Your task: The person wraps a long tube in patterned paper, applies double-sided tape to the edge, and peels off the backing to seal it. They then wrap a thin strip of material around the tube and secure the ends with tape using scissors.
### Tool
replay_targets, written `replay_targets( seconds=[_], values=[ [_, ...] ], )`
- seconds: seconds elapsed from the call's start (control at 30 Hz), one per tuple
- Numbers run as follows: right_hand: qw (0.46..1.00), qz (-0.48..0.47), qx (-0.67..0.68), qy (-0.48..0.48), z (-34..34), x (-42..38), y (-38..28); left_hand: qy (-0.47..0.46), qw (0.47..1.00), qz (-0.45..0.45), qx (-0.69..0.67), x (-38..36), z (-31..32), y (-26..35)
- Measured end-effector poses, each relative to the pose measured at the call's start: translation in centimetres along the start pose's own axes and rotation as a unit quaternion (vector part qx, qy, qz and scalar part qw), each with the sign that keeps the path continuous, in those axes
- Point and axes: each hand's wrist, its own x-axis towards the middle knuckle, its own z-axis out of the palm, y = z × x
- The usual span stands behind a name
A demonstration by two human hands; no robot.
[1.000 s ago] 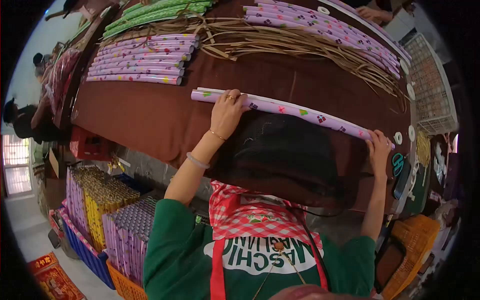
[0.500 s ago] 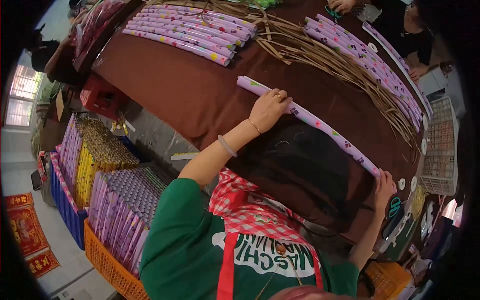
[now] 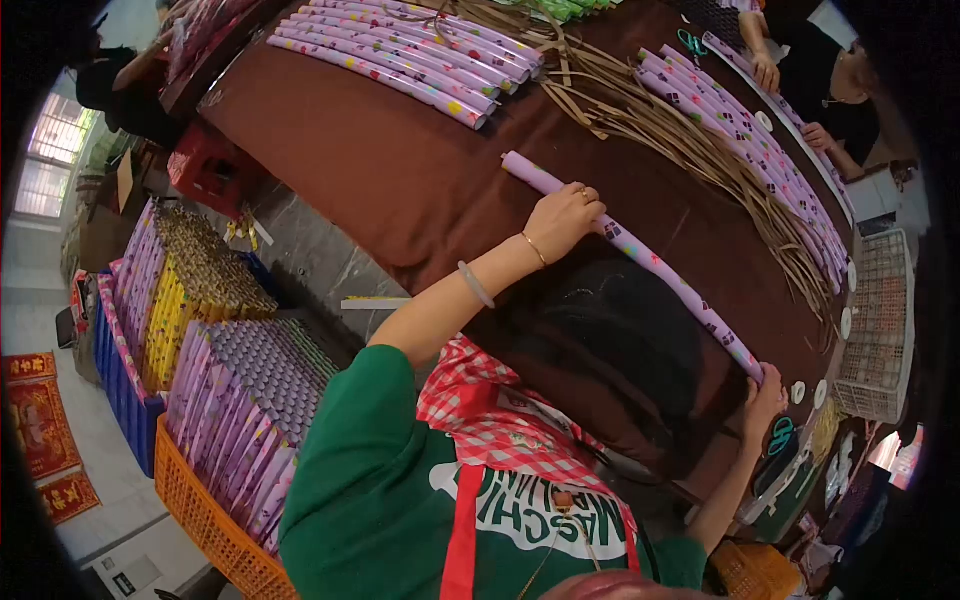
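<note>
A long lilac patterned roll point(image 3: 665, 270) lies diagonally over the brown-covered table point(image 3: 330, 150). My left hand point(image 3: 568, 218) is closed round its upper part, with a ring and a bracelet showing. At the roll's lower right end, the fingers of my right hand point(image 3: 765, 400) are wrapped about the tip. A dark cloth patch point(image 3: 630, 340) lies under and in front of the roll. Beyond it rest brown strips point(image 3: 680, 145), between a row of lilac rolls point(image 3: 400, 60) and a second row point(image 3: 740, 140).
Crates of upright rolls, one blue point(image 3: 130, 400) and one orange point(image 3: 220, 535), stand at the left. A grey basket point(image 3: 875, 330), teal scissors point(image 3: 780, 436) and white tape rings point(image 3: 820, 393) are at the right. A co-worker point(image 3: 825, 90) sits across the table.
The view has shifted a little, so the table items sit differently in it. Both hands still hold the roll. The co-worker's hands have moved along the far edge, away from the scissors there.
</note>
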Motion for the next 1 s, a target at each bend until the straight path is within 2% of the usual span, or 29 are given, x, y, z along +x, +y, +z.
replay_targets(
  seconds=[0.1,0.2,0.43,0.47,0.53,0.73,0.8,0.83,0.9,0.93,1.0],
  values=[
    [0.999,-0.02,-0.02,0.023,0.1,0.1,0.1,0.009,1.0,0.01,-0.006,0.1,0.3,-0.4],
    [1.0,0.008,-0.022,-0.019,-0.2,0.0,-0.2,0.004,1.0,0.019,-0.007,0.0,0.0,-0.4],
    [0.999,0.013,-0.045,-0.007,-1.2,-0.2,-1.4,-0.041,0.997,0.054,0.029,-0.5,-0.9,0.0],
    [0.999,0.021,-0.039,-0.01,-0.9,-0.3,-1.2,-0.059,0.997,0.033,0.024,-0.5,-1.1,0.2],
    [1.0,0.025,-0.006,-0.001,-1.7,-0.2,-1.8,-0.064,0.996,0.05,0.032,-0.1,-1.1,0.3],
    [0.999,0.021,-0.024,-0.004,-1.0,0.3,-0.2,-0.1,0.986,0.121,0.05,1.3,-0.8,-0.7],
    [0.999,-0.003,-0.025,-0.034,-1.1,0.8,-0.1,-0.109,0.974,0.14,0.144,1.7,-1.0,-0.7],
    [0.999,0.009,-0.005,-0.041,-1.3,1.3,-0.2,-0.111,0.973,0.143,0.145,2.1,-1.2,-1.1],
    [0.999,0.021,0.023,-0.044,-1.8,2.3,-0.1,-0.188,0.966,0.15,0.093,3.6,-1.4,-1.7],
    [0.997,0.03,0.047,-0.048,-1.8,2.7,0.2,-0.189,0.966,0.153,0.093,4.1,-1.5,-1.5],
    [0.998,0.022,0.036,-0.053,-1.4,3.0,0.6,-0.222,0.972,0.068,0.027,5.0,-2.0,-1.1]
  ],
)
